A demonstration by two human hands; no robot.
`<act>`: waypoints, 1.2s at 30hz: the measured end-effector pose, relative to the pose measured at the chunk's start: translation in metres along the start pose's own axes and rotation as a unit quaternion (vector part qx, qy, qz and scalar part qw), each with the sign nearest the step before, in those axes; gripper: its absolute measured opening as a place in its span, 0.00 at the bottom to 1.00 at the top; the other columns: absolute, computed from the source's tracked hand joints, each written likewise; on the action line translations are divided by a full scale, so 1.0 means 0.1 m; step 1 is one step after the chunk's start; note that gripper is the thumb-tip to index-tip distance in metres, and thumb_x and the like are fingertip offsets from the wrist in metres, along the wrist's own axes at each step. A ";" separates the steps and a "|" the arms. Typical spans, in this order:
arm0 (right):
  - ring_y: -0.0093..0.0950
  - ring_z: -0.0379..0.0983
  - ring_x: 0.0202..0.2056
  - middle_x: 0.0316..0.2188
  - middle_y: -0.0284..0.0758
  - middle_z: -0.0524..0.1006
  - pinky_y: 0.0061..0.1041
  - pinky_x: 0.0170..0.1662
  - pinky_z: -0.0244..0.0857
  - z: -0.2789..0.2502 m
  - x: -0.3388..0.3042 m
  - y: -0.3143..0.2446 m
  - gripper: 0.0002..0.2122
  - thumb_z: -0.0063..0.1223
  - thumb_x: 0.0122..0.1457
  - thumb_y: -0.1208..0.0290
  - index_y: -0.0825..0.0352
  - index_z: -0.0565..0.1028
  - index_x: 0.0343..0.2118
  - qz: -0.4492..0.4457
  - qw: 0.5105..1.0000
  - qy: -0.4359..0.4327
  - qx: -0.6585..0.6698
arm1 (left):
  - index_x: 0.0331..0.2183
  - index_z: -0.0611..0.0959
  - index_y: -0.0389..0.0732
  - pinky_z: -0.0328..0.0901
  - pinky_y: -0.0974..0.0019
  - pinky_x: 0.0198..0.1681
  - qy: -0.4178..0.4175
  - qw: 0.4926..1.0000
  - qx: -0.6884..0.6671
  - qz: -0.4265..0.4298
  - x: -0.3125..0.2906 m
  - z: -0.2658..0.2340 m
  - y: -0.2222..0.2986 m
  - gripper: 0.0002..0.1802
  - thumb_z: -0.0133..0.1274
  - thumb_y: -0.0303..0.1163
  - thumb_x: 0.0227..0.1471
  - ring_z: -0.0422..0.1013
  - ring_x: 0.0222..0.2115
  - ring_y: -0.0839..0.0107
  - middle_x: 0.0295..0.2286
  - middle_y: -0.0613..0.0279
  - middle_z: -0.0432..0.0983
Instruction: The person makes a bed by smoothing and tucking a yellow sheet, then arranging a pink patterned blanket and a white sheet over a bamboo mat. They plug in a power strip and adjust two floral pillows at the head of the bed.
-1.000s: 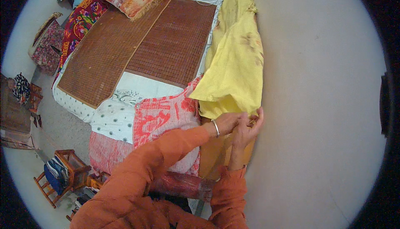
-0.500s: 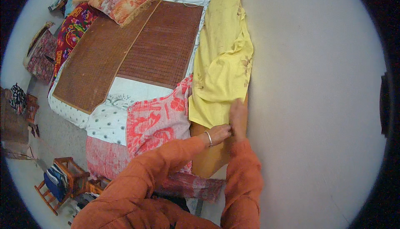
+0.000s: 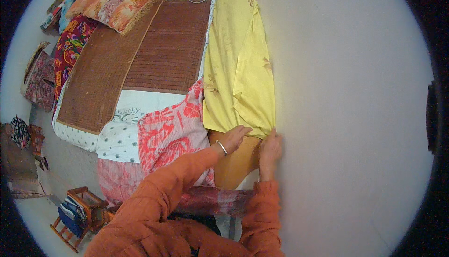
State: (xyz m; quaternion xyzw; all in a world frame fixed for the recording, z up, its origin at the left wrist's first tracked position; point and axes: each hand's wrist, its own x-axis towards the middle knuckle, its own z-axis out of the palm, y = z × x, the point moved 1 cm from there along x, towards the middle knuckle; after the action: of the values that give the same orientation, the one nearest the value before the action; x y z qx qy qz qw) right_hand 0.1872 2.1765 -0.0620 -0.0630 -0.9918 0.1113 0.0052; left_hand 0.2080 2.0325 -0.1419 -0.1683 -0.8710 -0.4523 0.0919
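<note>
Head view: two bare hands are seen, with one long yellow cloth with brown blotches [image 3: 224,69] worked between them.
Yellow cloth: it is spread along the bed's right side, beside the pale plain wall [image 3: 351,116]; its long axis is pointed from the hands toward the far end, nearly straight up the view, and its near hem is turned toward the person.
Left hand: fingers of the left hand [image 3: 234,138] are laid on the hem; whether it is gripped cannot be told. One pale bangle [image 3: 221,147] is worn.
Right hand: the near right corner is grasped by the right hand [image 3: 271,147].
Under the hem: one smooth orange-tan surface [image 3: 229,165] is exposed.
Mat: two brown woven panels [image 3: 168,46] are laid side by side.
Towel: one red-and-pink patterned towel [image 3: 168,130] is spread left of the cloth.
</note>
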 end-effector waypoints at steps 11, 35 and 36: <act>0.48 0.56 0.50 0.48 0.56 0.60 0.38 0.52 0.51 0.69 0.64 0.21 0.22 0.40 0.56 0.66 0.80 0.58 0.46 -0.115 0.981 0.025 0.156 | 0.39 0.71 0.37 0.62 0.60 0.37 0.008 0.999 -0.004 0.050 0.04 0.04 0.13 0.20 0.44 0.16 0.37 0.64 0.34 0.53 0.31 0.51 0.65; 0.39 0.68 0.39 0.36 0.53 0.68 0.30 0.39 0.66 -0.11 0.09 0.24 0.13 0.33 0.58 0.74 0.79 0.64 0.39 0.202 0.694 -0.036 0.690 | 0.47 0.66 0.40 0.60 0.59 0.44 -0.026 0.996 0.083 0.008 -0.04 0.07 0.17 0.29 0.43 0.17 0.37 0.62 0.40 0.53 0.39 0.50 0.63; 0.38 0.65 0.42 0.39 0.53 0.66 0.30 0.42 0.63 -0.03 0.05 0.26 0.13 0.32 0.58 0.74 0.79 0.62 0.42 0.202 0.620 -0.002 0.758 | 0.47 0.66 0.40 0.60 0.59 0.44 -0.019 0.996 0.084 0.008 -0.05 0.09 0.17 0.29 0.44 0.18 0.37 0.62 0.40 0.53 0.40 0.50 0.63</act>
State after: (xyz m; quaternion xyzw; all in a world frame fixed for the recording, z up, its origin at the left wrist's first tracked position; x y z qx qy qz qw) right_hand 0.1853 2.2027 -0.0643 -0.2356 -0.5181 0.8218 0.0269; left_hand 0.2188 2.0480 -0.1353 -0.1758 -0.9062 -0.3731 0.0928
